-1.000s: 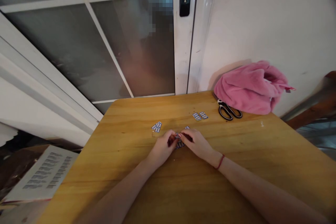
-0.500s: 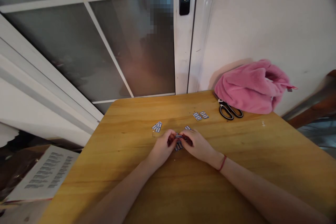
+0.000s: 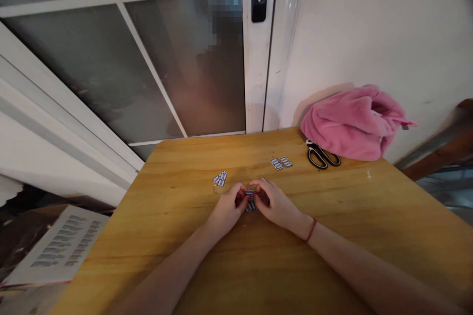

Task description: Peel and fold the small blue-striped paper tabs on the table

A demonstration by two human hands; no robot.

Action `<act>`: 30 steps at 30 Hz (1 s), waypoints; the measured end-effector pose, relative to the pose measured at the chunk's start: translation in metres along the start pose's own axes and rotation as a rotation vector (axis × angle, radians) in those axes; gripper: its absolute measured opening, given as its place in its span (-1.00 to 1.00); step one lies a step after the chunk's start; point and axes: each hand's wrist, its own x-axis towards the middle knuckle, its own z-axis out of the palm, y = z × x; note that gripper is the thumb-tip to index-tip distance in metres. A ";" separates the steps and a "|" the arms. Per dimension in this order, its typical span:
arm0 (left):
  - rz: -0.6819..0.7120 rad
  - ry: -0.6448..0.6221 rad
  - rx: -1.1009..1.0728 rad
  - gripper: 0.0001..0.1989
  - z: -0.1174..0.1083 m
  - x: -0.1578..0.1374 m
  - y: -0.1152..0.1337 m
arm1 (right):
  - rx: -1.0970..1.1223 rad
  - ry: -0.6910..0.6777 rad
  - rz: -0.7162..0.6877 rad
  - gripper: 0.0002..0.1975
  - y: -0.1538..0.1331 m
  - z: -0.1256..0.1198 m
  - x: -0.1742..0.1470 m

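Between my fingertips, at the middle of the wooden table [image 3: 177,177], is a small blue-and-white label piece [image 3: 250,192]. My left hand [image 3: 228,206] pinches it from the left. My right hand [image 3: 273,203], with a red string on its wrist, pinches it from the right. Just below the fingers lie more blue-bordered label pieces [image 3: 251,205], partly covered by the hands. Another piece [image 3: 263,179] peeks out behind my right hand. Farther left rests a small overlapping group of label pieces [image 3: 220,178]. What is printed on them is too small to read.
Two label pieces [image 3: 281,163] lie at the back of the table. Black-handled scissors [image 3: 323,156] sit beside a pink plush cloth [image 3: 347,120] against the wall. A glazed door [image 3: 192,69] stands behind the table. On the left, below table level, is a printed box [image 3: 62,241].
The view has shifted very slightly. My right fingers have moved a little around the held label piece, and the piece behind that hand is more covered. Both hands still grip at the same place.
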 end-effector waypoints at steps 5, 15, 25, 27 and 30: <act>0.009 0.001 0.002 -0.94 0.000 0.000 0.001 | 0.005 0.002 0.001 -0.70 0.001 0.000 0.000; 0.012 0.001 0.011 -0.94 0.000 -0.001 0.000 | 0.009 -0.018 0.007 -0.69 0.001 0.000 -0.001; 0.022 -0.002 0.021 -0.94 0.000 -0.001 0.000 | 0.017 -0.026 0.009 -0.70 0.002 0.000 0.000; 0.022 -0.001 0.022 -0.94 0.000 0.000 0.000 | 0.014 -0.028 0.012 -0.70 0.002 0.000 0.000; 0.014 -0.007 0.015 -0.94 0.000 0.000 -0.001 | 0.014 -0.033 0.005 -0.70 0.002 0.000 0.000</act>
